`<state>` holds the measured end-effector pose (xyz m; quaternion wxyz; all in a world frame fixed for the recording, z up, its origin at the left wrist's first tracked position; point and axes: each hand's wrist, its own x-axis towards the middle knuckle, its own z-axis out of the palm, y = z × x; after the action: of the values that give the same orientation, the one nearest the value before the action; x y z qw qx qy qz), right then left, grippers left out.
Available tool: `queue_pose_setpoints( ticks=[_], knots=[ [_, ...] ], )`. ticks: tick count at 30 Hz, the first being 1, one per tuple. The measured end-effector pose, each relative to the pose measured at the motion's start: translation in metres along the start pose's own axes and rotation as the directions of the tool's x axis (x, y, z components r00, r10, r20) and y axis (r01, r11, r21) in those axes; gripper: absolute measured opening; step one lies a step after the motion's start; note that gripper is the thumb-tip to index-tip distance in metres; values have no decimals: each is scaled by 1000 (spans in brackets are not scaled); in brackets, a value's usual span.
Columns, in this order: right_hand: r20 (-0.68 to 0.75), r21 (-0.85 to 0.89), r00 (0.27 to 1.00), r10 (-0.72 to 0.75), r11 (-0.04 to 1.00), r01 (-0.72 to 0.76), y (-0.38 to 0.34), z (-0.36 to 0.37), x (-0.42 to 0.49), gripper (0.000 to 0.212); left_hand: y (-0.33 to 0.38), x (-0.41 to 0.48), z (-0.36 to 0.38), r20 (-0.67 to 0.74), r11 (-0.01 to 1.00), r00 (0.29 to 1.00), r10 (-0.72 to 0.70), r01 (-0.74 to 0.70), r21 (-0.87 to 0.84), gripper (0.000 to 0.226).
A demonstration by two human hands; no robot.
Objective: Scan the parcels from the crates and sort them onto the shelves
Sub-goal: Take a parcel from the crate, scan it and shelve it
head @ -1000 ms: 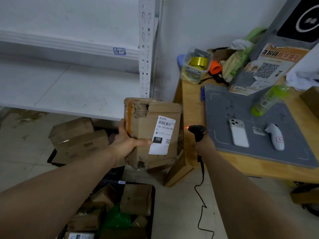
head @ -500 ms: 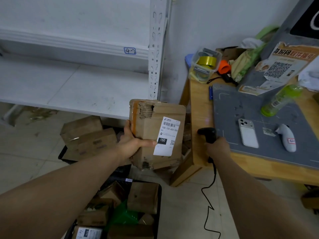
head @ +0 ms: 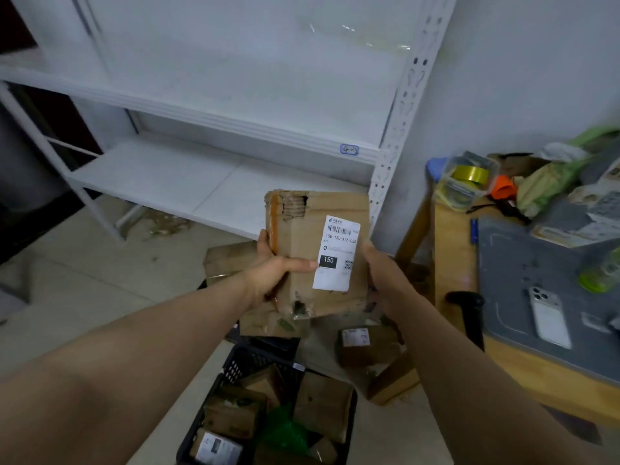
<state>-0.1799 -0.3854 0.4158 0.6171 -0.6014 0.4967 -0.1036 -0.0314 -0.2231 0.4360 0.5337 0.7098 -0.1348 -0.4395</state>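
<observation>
A worn brown cardboard parcel [head: 303,239] with a white shipping label marked 150 is held upright in front of me. My left hand [head: 273,273] grips its left side, thumb across the front. My right hand [head: 380,278] holds its right edge. The black barcode scanner [head: 468,313] rests at the wooden table's [head: 451,263] left edge, out of my hand. Below me a black crate [head: 248,360] holds several cardboard parcels. The white metal shelves [head: 188,179] stand behind the parcel, with a blue tag on the upper shelf edge.
More cardboard boxes [head: 367,344] lie on the tiled floor under and beside the table. On the table are a grey mat [head: 516,280], a white phone [head: 548,317], a green bottle [head: 599,276] and a clear tub [head: 466,182] with yellow tape rolls.
My right hand has let go of the scanner, which now rests at the table edge, and has come to the parcel's right side. My view has swung left toward the shelves.
</observation>
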Motion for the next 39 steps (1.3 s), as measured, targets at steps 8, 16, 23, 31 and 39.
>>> queue_pose_setpoints(
  ticks=[8,16,23,31,39],
  knots=[
    [200,-66,977,-80,993,95,-73,100,-34,47,30,-36,-121,-66,997,996,60,-63,-50,126],
    [260,-155,963,-76,981,119,-139,272,-69,52,24,-53,-294,-154,985,987,52,-76,-157,134],
    [309,-168,937,-165,960,224,-212,460,-100,49,39,-68,-487,-180,970,979,92,-129,-204,144],
    [331,-119,883,-332,914,388,-319,608,-152,31,106,-93,-657,-273,938,926,260,-309,-158,111],
    [250,-91,795,-552,804,587,-417,665,-142,41,177,-83,-734,-275,839,831,484,-529,-124,106]
  ],
)
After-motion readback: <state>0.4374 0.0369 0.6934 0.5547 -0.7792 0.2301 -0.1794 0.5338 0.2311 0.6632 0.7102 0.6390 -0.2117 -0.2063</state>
